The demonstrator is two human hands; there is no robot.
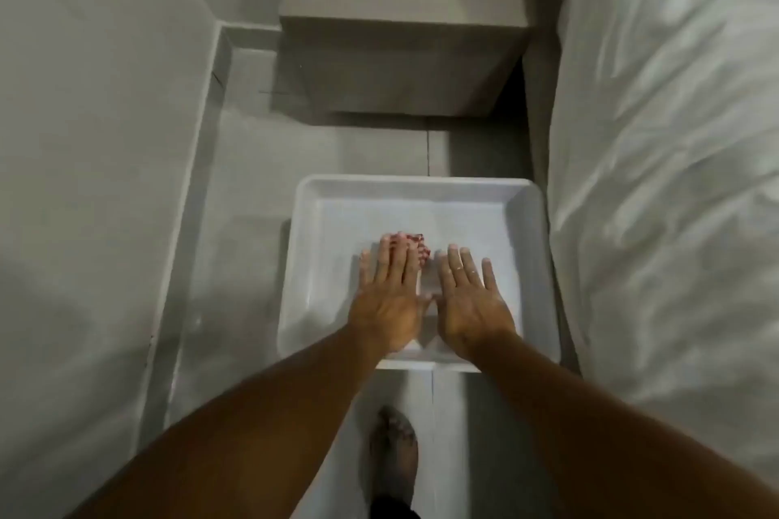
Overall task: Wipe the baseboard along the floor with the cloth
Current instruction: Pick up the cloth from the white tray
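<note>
A white plastic tub (pixel 421 190) sits on the grey tiled floor between the wall and a bed. Inside it lies a small red-and-white checked cloth (pixel 415 245), bunched up. My left hand (pixel 390 291) is stretched flat over the tub, fingers apart, its fingertips over the near edge of the cloth; I cannot tell whether they touch it. Beside it my right hand (pixel 470 299) is also spread flat, palm down, holding nothing, with a ring on one finger. The grey baseboard (pixel 198 190) runs along the foot of the left wall.
A grey cabinet (pixel 400 34) stands on the floor beyond the tub, against the far wall. A bed with white bedding (pixel 674 181) fills the right side. My bare foot (pixel 394 451) stands on the floor just before the tub.
</note>
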